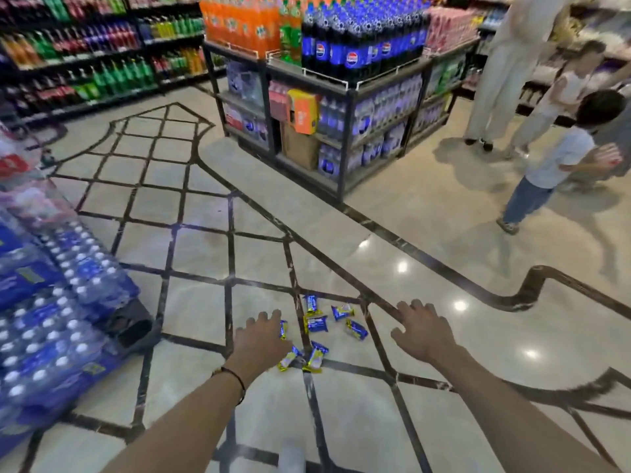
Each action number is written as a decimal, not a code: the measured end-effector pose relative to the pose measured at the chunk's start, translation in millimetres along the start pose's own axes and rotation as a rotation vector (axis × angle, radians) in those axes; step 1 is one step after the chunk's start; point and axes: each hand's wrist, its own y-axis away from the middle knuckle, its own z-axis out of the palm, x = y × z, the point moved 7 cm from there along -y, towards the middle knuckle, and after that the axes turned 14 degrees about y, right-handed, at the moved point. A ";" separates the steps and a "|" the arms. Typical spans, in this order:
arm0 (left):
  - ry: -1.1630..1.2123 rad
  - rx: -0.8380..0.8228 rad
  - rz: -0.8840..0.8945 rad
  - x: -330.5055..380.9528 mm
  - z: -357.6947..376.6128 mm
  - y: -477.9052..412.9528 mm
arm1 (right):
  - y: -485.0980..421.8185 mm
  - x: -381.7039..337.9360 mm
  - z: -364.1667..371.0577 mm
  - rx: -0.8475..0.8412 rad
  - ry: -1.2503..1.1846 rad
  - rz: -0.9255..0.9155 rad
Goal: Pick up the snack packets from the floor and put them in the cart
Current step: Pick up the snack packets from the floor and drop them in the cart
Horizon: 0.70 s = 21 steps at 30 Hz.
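Snack packets lie scattered on the floor between the two sets of fingers. The left hand and the right hand hold their fingers spread wide, gripping nothing.

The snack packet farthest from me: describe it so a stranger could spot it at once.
On the pale floor with dark inlaid lines, a cluster of blue-and-yellow packets lies between the left hand and right hand. The farthest snack packet sits at the cluster's far edge, beyond all the others, beside a dark line.
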 end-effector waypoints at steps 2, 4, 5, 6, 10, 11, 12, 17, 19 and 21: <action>-0.003 -0.021 0.002 2.0 11.6 -36.3 | -32.5 5.1 13.6 -0.018 0.005 0.000; 0.003 -0.050 -0.008 2.7 22.9 -73.6 | -66.0 8.2 29.6 -0.057 0.015 -0.001; 0.003 -0.067 -0.013 3.5 27.3 -92.0 | -82.8 9.4 37.6 -0.079 0.004 0.005; -0.008 -0.079 -0.016 4.3 31.4 -110.5 | -100.2 11.1 44.1 -0.089 -0.005 0.010; -0.030 -0.106 -0.041 9.1 43.7 -171.1 | -166.7 12.5 63.5 -0.150 -0.015 -0.033; -0.043 -0.102 -0.046 10.4 47.2 -185.0 | -182.3 12.1 67.7 -0.157 -0.019 -0.046; -0.047 -0.105 -0.056 11.3 51.8 -199.0 | -197.6 11.6 73.6 -0.165 -0.021 -0.058; 0.010 -0.166 -0.097 15.8 109.0 -267.8 | -277.5 10.8 129.1 -0.180 -0.026 -0.110; 0.046 -0.182 -0.125 13.9 147.0 -291.1 | -308.5 8.8 167.9 -0.199 -0.007 -0.159; 0.070 -0.176 -0.159 7.8 192.4 -313.2 | -339.8 6.4 214.0 -0.205 0.004 -0.202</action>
